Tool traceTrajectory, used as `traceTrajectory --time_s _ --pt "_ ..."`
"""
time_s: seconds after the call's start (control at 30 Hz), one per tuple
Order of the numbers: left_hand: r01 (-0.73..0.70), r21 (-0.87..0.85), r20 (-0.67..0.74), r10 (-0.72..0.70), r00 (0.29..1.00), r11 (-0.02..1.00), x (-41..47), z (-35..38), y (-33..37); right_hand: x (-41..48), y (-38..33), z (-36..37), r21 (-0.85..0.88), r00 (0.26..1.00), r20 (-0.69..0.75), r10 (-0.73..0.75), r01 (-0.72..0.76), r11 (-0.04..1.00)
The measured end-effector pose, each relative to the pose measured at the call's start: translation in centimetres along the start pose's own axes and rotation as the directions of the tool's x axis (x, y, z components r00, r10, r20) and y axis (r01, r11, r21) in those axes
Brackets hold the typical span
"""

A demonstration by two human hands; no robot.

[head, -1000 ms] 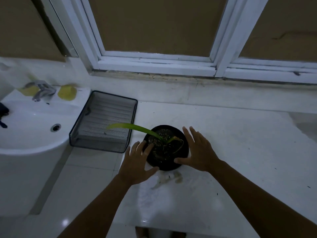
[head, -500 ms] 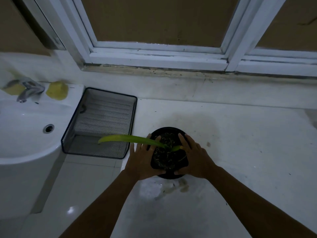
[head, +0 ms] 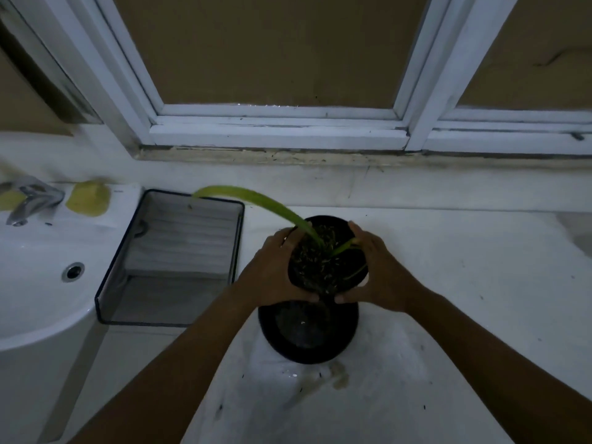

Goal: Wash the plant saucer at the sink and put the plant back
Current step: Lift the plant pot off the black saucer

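A black plant pot (head: pixel 326 264) with dark soil and a long green leaf (head: pixel 256 200) arching left is held up off the counter. My left hand (head: pixel 275 274) grips its left side and my right hand (head: pixel 378 270) its right side. Below and nearer to me, the round black saucer (head: pixel 307 331) lies bare on the white counter (head: pixel 464 299), with wet stains in front of it. The white sink (head: pixel 35 283) with its metal tap (head: pixel 28 200) is at the far left.
A black wire-mesh tray (head: pixel 173 251) sits between the sink and the counter. Two yellow pads (head: pixel 88 198) lie on the sink's back ledge. A white-framed window (head: pixel 278 123) runs along the wall behind.
Both hands closed around the pot and lifted it off the saucer, which now shows uncovered on the counter. The leaf has risen with the pot.
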State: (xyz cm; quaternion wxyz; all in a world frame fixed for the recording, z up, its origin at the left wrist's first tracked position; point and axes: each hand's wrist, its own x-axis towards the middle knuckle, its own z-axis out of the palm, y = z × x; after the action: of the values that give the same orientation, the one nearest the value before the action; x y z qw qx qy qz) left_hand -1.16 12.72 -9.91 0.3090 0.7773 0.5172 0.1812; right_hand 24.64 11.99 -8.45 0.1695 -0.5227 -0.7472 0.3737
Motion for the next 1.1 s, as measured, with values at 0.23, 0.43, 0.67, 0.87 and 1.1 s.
traceTrajectory --time_s 0.23,0.43,0.67,0.87,1.1 --pt "-0.078 0.049 0.042 0.076 0.996 0.996 11.3 -0.5 1.1 5.8 4.1 -5.4 -0.045 0.994 -0.100 0.041 -0.046 0.998" --pt "-0.097 0.084 0.116 0.087 0.989 0.992 16.0 2.2 0.2 7.9 8.3 -5.7 -0.074 0.988 -0.110 0.106 -0.114 0.991" --pt "-0.090 0.096 0.177 0.072 0.982 0.991 17.0 4.2 -1.4 8.1 10.6 -3.9 -0.049 0.978 -0.153 0.139 -0.148 0.988" --pt "-0.052 0.127 0.178 0.029 0.984 0.991 15.6 3.9 -1.3 7.4 9.4 -3.5 -0.058 0.972 -0.173 0.158 -0.170 0.984" --pt "0.025 0.116 0.195 -0.048 0.980 0.993 9.9 3.2 -2.5 3.7 7.6 -1.4 -0.025 0.955 -0.226 0.192 -0.202 0.979"
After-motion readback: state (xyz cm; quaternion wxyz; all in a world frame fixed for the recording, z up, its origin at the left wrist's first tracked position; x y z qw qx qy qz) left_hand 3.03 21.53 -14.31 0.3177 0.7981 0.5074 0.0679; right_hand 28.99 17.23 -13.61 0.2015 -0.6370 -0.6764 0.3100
